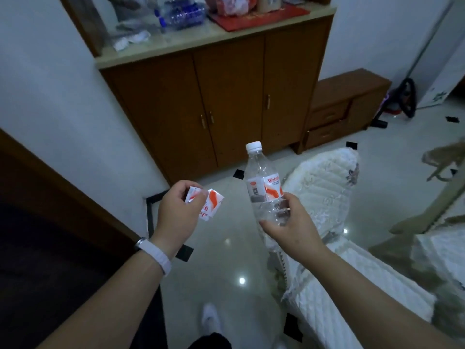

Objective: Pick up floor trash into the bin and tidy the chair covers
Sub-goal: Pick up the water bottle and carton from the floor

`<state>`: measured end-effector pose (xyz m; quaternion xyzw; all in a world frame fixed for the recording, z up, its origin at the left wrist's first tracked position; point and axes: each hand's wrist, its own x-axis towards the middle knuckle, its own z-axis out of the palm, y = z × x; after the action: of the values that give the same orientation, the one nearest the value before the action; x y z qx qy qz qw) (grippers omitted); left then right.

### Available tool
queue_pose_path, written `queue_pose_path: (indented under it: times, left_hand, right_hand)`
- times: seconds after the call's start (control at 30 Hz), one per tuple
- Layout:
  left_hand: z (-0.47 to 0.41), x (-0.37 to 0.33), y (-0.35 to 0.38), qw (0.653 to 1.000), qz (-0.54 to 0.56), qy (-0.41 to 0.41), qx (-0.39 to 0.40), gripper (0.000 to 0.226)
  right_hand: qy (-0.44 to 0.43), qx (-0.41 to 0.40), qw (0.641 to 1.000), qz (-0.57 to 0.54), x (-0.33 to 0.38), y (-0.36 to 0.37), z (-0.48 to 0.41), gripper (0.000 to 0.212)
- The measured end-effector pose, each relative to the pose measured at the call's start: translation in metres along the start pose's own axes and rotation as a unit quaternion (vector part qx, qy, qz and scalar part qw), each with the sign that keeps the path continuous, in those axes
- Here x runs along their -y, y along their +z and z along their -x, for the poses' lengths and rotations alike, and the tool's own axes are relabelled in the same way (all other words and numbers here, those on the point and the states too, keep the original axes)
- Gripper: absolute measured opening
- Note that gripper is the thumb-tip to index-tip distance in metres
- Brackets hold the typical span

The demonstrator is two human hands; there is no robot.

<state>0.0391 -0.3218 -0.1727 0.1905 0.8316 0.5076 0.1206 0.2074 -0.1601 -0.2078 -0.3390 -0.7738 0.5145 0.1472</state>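
Note:
My right hand (293, 222) grips the lower body of a clear empty plastic bottle (261, 180) with a white cap and a red-and-white label, held upright over the floor. My left hand (176, 210) pinches a crumpled red-and-white paper wrapper (210, 201) at about the same height, a little left of the bottle. A white quilted chair cover (324, 187) drapes over a chair back just right of the bottle, and more white cover (352, 280) lies along the seat below my right forearm. No bin is in view.
A brown wooden cabinet (226, 102) stands ahead with bottles and bags on its top. A low drawer unit (337, 109) sits to its right. A dark wooden door frame (63, 197) borders the left. The glossy tiled floor (226, 260) has black diamond insets. My white shoe (211, 321) is below.

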Motion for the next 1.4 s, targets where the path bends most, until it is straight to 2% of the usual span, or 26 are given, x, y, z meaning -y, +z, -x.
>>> queue_pose_path:
  times: [0.07, 0.2, 0.4, 0.57, 0.8, 1.17, 1.4]
  left_hand:
    - [-0.017, 0.012, -0.004, 1.0, 0.007, -0.008, -0.006, 0.007]
    - [-0.066, 0.039, -0.013, 0.999, 0.029, -0.03, -0.007, 0.008]
    - [-0.165, 0.059, -0.042, 0.997, 0.068, 0.002, 0.021, 0.006]
    - [-0.241, 0.078, -0.08, 0.997, 0.072, 0.016, 0.023, 0.008]
    - [-0.325, 0.085, -0.098, 0.995, 0.079, 0.034, 0.047, 0.007]
    - [-0.401, 0.086, -0.053, 0.994, 0.074, -0.002, 0.084, 0.005]
    - [-0.49, 0.041, 0.006, 0.994, 0.033, 0.008, 0.108, 0.003]
  right_hand:
    - [0.003, 0.005, 1.0, 0.016, 0.003, 0.012, -0.016, 0.052]
    - [0.01, 0.001, 0.998, 0.055, 0.013, 0.039, -0.056, 0.058]
    - [0.026, -0.048, 0.995, 0.085, 0.057, 0.083, -0.122, 0.069]
    - [0.006, -0.059, 0.993, 0.102, 0.105, 0.134, -0.17, 0.055]
    - [0.013, -0.056, 0.993, 0.106, 0.129, 0.168, -0.222, 0.057]
    - [0.051, -0.081, 0.994, 0.046, 0.121, 0.17, -0.328, 0.05]
    - [0.078, -0.118, 0.99, -0.015, 0.103, 0.13, -0.424, 0.05]
